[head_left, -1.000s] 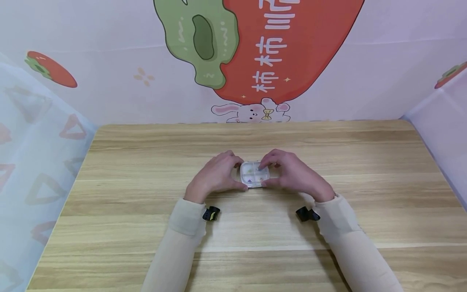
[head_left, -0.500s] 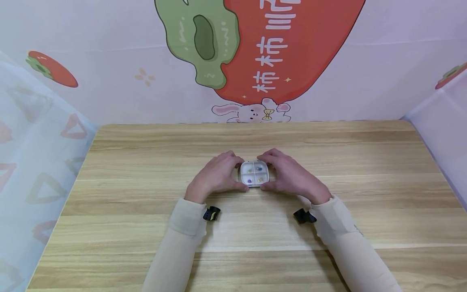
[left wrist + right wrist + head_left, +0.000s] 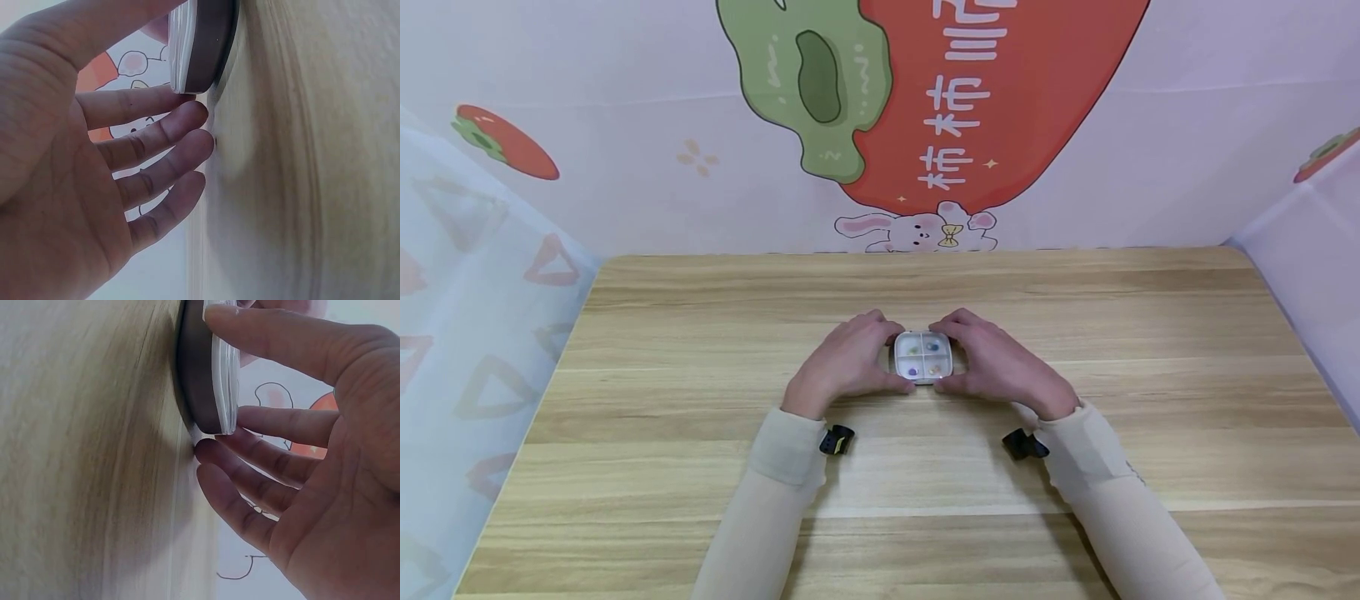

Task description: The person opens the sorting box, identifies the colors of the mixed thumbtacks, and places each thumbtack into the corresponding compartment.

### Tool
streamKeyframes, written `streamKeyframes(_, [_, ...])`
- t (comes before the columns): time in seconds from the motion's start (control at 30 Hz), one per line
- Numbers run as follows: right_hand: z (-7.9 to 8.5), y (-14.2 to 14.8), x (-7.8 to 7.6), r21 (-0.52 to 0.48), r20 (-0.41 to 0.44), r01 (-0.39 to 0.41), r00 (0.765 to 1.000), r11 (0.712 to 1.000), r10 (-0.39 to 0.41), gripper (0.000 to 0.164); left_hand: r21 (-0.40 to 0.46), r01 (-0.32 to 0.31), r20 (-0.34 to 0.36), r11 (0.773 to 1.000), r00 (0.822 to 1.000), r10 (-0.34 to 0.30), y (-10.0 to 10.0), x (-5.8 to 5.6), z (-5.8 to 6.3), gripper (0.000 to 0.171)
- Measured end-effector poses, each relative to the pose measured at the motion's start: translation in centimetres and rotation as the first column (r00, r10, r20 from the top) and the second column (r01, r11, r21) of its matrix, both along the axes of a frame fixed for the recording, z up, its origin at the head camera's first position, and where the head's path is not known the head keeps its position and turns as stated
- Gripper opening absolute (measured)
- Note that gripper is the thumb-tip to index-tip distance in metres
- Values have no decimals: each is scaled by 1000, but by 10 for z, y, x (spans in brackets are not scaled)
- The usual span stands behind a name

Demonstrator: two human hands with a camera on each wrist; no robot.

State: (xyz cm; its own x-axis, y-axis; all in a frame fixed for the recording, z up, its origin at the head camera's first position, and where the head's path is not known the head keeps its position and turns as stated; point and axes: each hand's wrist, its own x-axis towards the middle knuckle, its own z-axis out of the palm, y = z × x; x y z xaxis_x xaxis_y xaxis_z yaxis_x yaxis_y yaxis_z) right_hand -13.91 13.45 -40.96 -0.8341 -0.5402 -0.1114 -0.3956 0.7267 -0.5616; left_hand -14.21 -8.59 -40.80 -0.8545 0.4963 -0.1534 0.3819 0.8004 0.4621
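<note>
A small square pill box (image 3: pixel 923 357) with a see-through top and a cross-shaped divider lies flat near the middle of the table. Tiny coloured pieces show in its compartments, among them a purple one and a blue one. From the side, its dark base (image 3: pixel 212 47) shows under a white, clear-edged upper part. My left hand (image 3: pixel 850 358) holds the box's left side, thumb at the near edge and index finger at the far corner. On the opposite side my right hand (image 3: pixel 1000 358) grips it the same way; its lower fingers (image 3: pixel 250 487) spread beside the box, touching nothing visible.
The wood-grain table (image 3: pixel 700 467) stretches out around both arms. Behind it hangs a printed cloth (image 3: pixel 647 167) with fruit and a rabbit. A black wrist device (image 3: pixel 837 439) sits at the left cuff, another black device (image 3: pixel 1026 444) at the right.
My right index finger has come off the top of the pill box to its far right corner, and the compartments show more fully. The left hand and the box have hardly moved.
</note>
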Motion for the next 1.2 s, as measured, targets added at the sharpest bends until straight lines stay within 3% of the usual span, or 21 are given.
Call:
streamKeyframes(0.7, [0,-2,1,37,-25,2,1000,999,-1,68,-35,-5,-20,999,1000,5,2,1,-1,71])
streamKeyframes(1.2, [-1,-4,1,9,-25,6,1000,1000,-6,73,-14,-32,3,999,999,32,-5,-1,0,70])
